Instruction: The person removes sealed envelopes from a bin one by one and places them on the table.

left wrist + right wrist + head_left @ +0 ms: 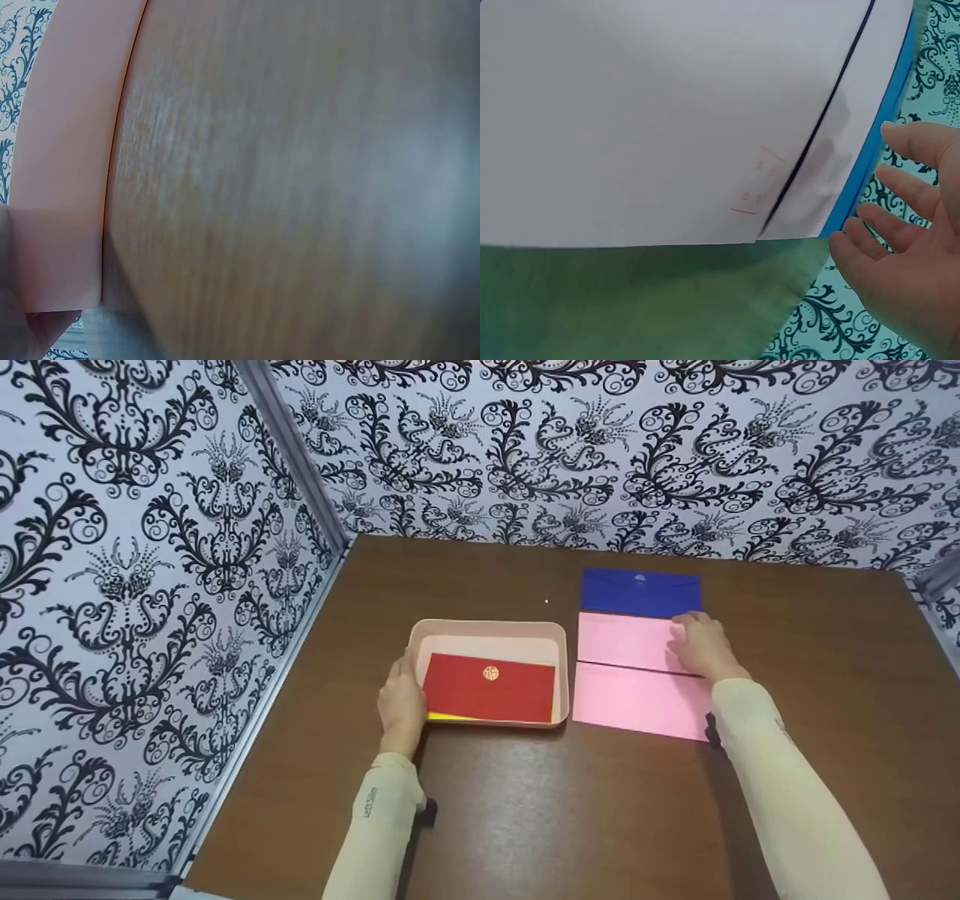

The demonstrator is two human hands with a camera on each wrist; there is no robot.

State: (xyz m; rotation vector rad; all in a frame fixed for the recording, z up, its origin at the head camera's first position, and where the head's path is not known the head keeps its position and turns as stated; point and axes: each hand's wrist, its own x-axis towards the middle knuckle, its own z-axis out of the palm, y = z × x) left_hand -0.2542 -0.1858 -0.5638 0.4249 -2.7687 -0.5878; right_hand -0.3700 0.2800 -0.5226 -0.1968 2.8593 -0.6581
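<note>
My left hand (401, 705) grips the left end of a shallow pale pink tray (491, 628); in the left wrist view its thumb side laps the tray's rim. Inside the tray lies a red envelope (487, 696) with a round gold emblem, and a yellow edge (450, 717) peeks out from under it. To the right, an upper pink envelope (622, 639) and a lower pink envelope (637, 701) lie in a column below a blue envelope (641, 592). My right hand (703, 645) is over the upper pink one's right end, fingers loosely bent and spread, holding nothing visible.
Everything lies on a brown wooden table (487, 810). Black-and-white patterned walls (562, 450) stand along its back and left sides. A tiny white speck (546, 601) is on the table behind the tray.
</note>
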